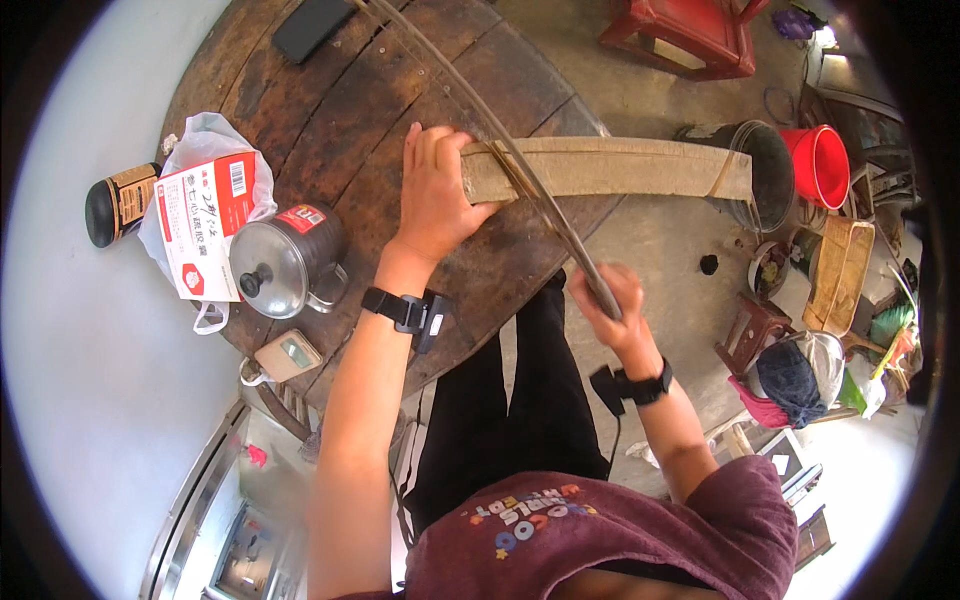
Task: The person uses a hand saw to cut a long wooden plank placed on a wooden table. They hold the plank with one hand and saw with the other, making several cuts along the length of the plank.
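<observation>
My left hand (438,190) is closed on the left end of a pale, flat wooden board (630,168), pressing it at the table's edge. The board's long part juts out to the right past the tabletop. My right hand (612,300) grips the near end of a long bow saw (500,135), a slim dark stick with a thin strip alongside it. The saw crosses over the board just right of my left fingers. Its far end runs up past the picture's top edge. Whether the thin strip has cut into the board, I cannot tell.
On the dark wooden table (400,75) lie a black phone (312,28), a lidded metal pot (275,270), a red-and-white box (205,225) in a plastic bag, a dark jar (120,205) and a small case (288,352). A red stool (685,35) and buckets, including a red bucket (815,165), stand beyond.
</observation>
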### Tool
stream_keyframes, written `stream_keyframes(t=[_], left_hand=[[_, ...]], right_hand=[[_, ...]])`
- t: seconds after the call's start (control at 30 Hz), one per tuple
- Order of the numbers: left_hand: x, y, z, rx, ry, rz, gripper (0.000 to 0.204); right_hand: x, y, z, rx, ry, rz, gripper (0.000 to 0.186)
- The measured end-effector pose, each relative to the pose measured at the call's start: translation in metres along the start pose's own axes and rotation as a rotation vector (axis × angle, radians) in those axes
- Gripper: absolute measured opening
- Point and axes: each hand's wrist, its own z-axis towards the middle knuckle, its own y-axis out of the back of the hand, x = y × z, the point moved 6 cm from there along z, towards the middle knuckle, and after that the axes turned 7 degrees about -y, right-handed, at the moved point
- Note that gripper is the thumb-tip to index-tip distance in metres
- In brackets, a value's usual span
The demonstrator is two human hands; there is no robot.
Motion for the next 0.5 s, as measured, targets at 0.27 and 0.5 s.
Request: stream_keyframes(t=[0.27, 0.5], left_hand=[[0.0, 0.0, 0.001, -0.024, -0.013, 0.002, 0.084], [-0.001, 0.0, 0.0, 0.006, -0.002, 0.01, 0.083]], right_hand=[[0.016, 0.028, -0.039, 0.012, -0.009, 0.255, 0.006], [-0.004, 0.006, 0.003, 0.047, -0.104, 0.268, 0.006]])
